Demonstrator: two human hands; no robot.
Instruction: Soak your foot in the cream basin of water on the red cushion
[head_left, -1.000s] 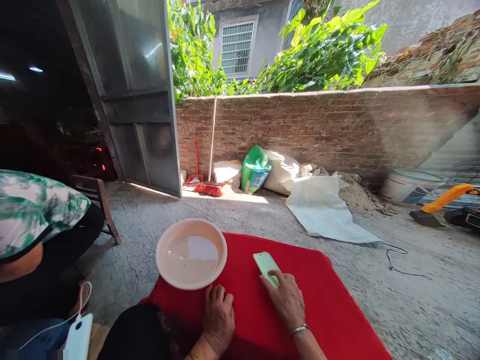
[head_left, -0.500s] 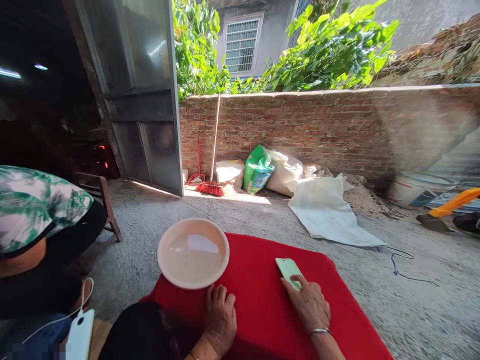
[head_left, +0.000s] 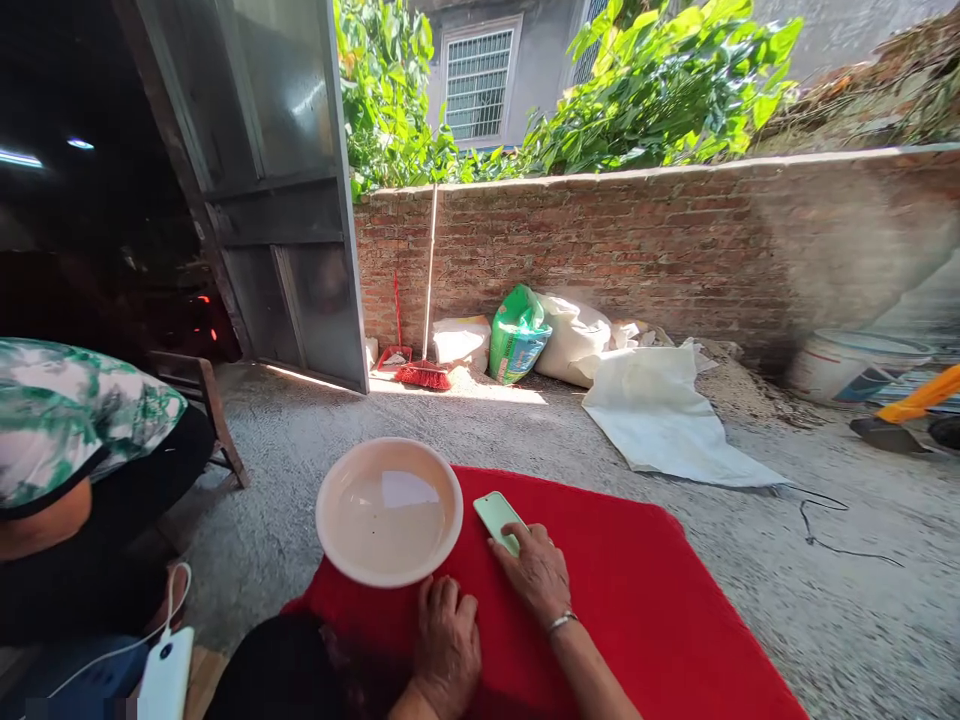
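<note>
Pale-green slab (head_left: 492,514), gripped in right hand (head_left: 535,574) fingers, had slid back left over red cloth (head_left: 637,590), nearer the basin (head_left: 390,578): a reversed stroke. Left hand (head_left: 448,640) lay loose, nothing visibly held.

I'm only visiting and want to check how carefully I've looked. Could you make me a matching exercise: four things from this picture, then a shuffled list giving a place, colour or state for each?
Things
1. broom
2. phone
3. cloth
4. basin

Descriptions
A. touched by the right hand
B. round and pale, just beyond the left hand
C. standing against the brick wall
D. red, spread beneath both hands

Right pairs: 1-C, 2-A, 3-D, 4-B
</note>
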